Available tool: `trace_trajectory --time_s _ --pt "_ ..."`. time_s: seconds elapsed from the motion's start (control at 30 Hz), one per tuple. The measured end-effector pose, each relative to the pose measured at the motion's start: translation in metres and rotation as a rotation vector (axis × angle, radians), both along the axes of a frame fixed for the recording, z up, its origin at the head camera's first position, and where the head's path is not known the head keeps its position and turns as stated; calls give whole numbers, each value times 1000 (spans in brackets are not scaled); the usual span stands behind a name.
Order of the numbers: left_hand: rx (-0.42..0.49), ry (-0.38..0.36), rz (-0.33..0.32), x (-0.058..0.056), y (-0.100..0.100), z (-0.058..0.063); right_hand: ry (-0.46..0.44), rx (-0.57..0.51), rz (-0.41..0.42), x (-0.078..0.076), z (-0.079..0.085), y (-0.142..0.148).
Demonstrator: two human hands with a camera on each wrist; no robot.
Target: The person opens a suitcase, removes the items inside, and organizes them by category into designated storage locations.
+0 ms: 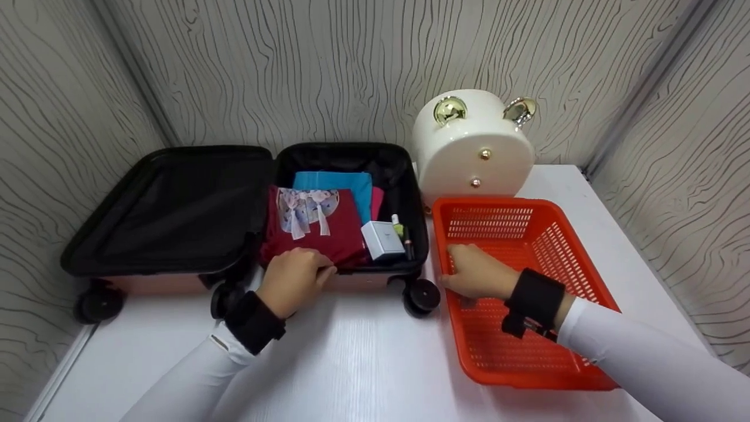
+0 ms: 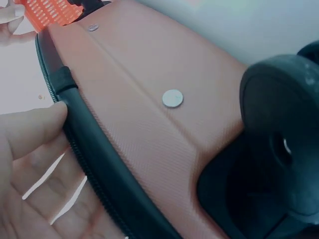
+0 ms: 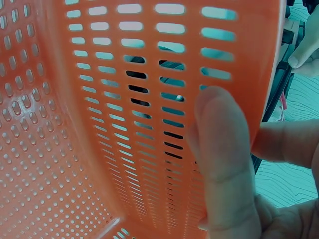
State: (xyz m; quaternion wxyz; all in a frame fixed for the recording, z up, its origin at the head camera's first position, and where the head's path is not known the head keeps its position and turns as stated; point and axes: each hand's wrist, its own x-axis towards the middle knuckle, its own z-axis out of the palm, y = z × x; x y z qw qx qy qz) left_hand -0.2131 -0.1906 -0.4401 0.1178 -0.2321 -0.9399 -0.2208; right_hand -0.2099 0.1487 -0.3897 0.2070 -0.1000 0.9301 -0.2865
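Note:
An open suitcase (image 1: pixel 170 205) with a black lining and pink shell lies on the white table. My left hand (image 1: pixel 296 278) is at its front edge, the thumb (image 2: pixel 45 124) on the black zipped rim (image 2: pixel 84 114) and the other fingers behind it. Inside, next to that hand, is a folded dark red garment (image 1: pixel 345 217) with a floral bow. A blue cloth (image 1: pixel 334 180), a white box (image 1: pixel 382 239) and small cosmetic tubes (image 1: pixel 408 243) lie around it. My right hand (image 1: pixel 477 272) grips the left wall of an orange basket (image 1: pixel 545 375), thumb inside and fingers outside.
A white rounded case (image 1: pixel 474 158) with gold ears and knobs stands behind the basket. Black wheels (image 1: pixel 422 297) stick out from the suitcase front. Wood-patterned panels (image 1: pixel 328 64) enclose the table at the back and sides.

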Motion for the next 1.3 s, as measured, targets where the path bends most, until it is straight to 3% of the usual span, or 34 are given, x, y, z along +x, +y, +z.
trace_trajectory --time_s 0.3,0.5,0.7,0.9,1.13,1.3 --pt "-47 -26 -51 -5 1 8 -15 -7 2 -5 -3 -7" --pt "-59 -88 -47 -19 0 33 26 56 18 -12 8 -10" --pt "-138 -94 13 -49 -5 68 152 40 -23 -31 40 -22" --pt "-315 -210 72 -90 -16 96 223 -68 -45 -57 67 -47" --pt "-410 -298 71 -127 -26 103 168 -219 -72 -88 76 -86" --pt "-482 -334 91 -143 -24 101 176 -189 -41 -108 72 -112"
